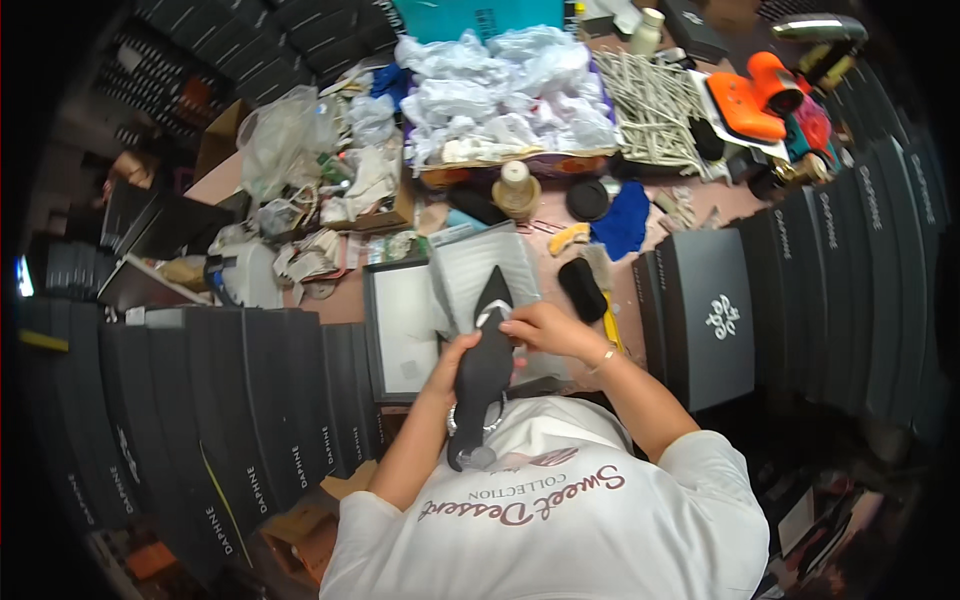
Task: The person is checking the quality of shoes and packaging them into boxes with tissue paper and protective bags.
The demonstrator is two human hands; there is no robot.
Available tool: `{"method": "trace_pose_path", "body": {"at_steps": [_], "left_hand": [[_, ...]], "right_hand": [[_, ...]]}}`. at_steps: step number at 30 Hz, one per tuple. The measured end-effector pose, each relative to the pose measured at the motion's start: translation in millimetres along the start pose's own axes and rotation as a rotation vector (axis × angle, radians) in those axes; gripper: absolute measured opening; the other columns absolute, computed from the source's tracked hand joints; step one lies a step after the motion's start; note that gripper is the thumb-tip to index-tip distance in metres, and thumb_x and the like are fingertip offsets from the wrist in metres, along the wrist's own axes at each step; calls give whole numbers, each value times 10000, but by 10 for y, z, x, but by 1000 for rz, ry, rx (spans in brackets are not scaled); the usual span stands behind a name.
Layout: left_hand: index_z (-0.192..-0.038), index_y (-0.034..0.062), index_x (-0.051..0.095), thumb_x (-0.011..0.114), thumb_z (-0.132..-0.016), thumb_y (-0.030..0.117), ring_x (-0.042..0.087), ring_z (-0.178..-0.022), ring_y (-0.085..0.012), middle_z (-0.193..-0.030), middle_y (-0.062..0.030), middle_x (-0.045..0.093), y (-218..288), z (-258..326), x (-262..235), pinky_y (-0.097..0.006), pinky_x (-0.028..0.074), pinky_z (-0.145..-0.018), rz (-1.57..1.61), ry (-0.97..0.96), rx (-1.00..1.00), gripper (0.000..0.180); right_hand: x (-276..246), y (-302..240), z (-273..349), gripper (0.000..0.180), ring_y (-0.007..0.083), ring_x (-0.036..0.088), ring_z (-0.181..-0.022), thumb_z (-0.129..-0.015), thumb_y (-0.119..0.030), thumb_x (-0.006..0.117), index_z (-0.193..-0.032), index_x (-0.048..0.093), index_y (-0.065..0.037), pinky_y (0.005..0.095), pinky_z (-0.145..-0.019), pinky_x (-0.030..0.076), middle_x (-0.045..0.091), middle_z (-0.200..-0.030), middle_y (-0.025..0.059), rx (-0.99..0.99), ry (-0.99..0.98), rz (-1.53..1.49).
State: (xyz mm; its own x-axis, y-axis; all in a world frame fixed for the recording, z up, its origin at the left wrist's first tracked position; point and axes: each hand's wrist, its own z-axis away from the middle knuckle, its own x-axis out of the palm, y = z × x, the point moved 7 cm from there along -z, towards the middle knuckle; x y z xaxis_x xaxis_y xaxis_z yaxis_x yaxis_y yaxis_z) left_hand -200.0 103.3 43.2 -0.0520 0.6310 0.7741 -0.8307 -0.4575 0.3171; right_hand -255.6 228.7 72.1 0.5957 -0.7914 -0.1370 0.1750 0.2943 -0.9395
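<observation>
A dark, pointed-toe shoe (483, 372) is held up in front of my chest, its toe directed away from me. My left hand (453, 362) is closed around its left side. At the shoe's right side, near a white patch behind the toe, the fingers of my right hand (543, 328) are pinched together. Whatever lies between those fingertips is hidden. Under and beyond the toe spreads pale wrapping paper (462, 262). It overlaps an open box (377, 335) with a dark rim and white inside. Something clear (480, 458) shows by the shoe's near end.
Dark shoeboxes (215, 400) stand in rows on the left, with more boxes (708, 310) on the right. At the back are a carton of crumpled white plastic (510, 90), paper cords (650, 110) and an orange tool (745, 105). A bottle (515, 188), blue cloth (622, 222) and black brush (582, 290) lie nearer.
</observation>
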Motion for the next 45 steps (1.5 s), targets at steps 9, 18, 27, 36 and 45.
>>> {"method": "trace_pose_path", "body": {"at_steps": [9, 18, 27, 36, 45], "left_hand": [[-1379, 45, 368, 416, -916, 394, 596, -1038, -318, -1226, -213, 540, -6, 177, -115, -357, 537, -825, 163, -14, 190, 582], [-1406, 21, 296, 406, -914, 427, 591, -1029, -336, -1213, -226, 526, 207, 640, -610, -414, 513, -869, 240, 92, 355, 647], [-1387, 0, 324, 416, -907, 406, 578, -1051, -339, -1245, -227, 512, 292, 773, -887, -429, 509, -883, 352, 144, 446, 635], [-1402, -65, 268, 450, -838, 443, 615, -939, -278, -1220, -210, 537, 646, 561, -408, -350, 540, -787, 274, -86, 472, 781], [-1346, -80, 355, 453, -860, 418, 608, -1000, -345, -1265, -220, 503, 573, 281, -41, -432, 542, -835, 156, -168, 313, 702]], "right_hand": [[-643, -424, -921, 174, 274, 645, -766, -867, -124, 570, -938, 643, 16, 342, -688, 504, 648, -852, 159, -293, 223, 259], [-115, 224, -3059, 169, 314, 646, -864, -809, -102, 532, -922, 651, -60, 406, -737, 526, 633, -935, 143, -359, 128, 1098], [5, -67, -2898, 212, 267, 644, -850, -779, -153, 639, -979, 626, -85, 374, -720, 516, 633, -946, 109, -373, 190, 1232], [167, 23, -1256, 341, 192, 626, -998, -896, -70, 586, -1212, 459, -47, 342, -846, 548, 594, -1131, 71, -4, 82, -1129], [76, 99, -215, 293, 171, 605, -1008, -903, -76, 580, -1188, 526, -32, 326, -854, 516, 611, -1109, 62, -86, 152, -1080]]}}
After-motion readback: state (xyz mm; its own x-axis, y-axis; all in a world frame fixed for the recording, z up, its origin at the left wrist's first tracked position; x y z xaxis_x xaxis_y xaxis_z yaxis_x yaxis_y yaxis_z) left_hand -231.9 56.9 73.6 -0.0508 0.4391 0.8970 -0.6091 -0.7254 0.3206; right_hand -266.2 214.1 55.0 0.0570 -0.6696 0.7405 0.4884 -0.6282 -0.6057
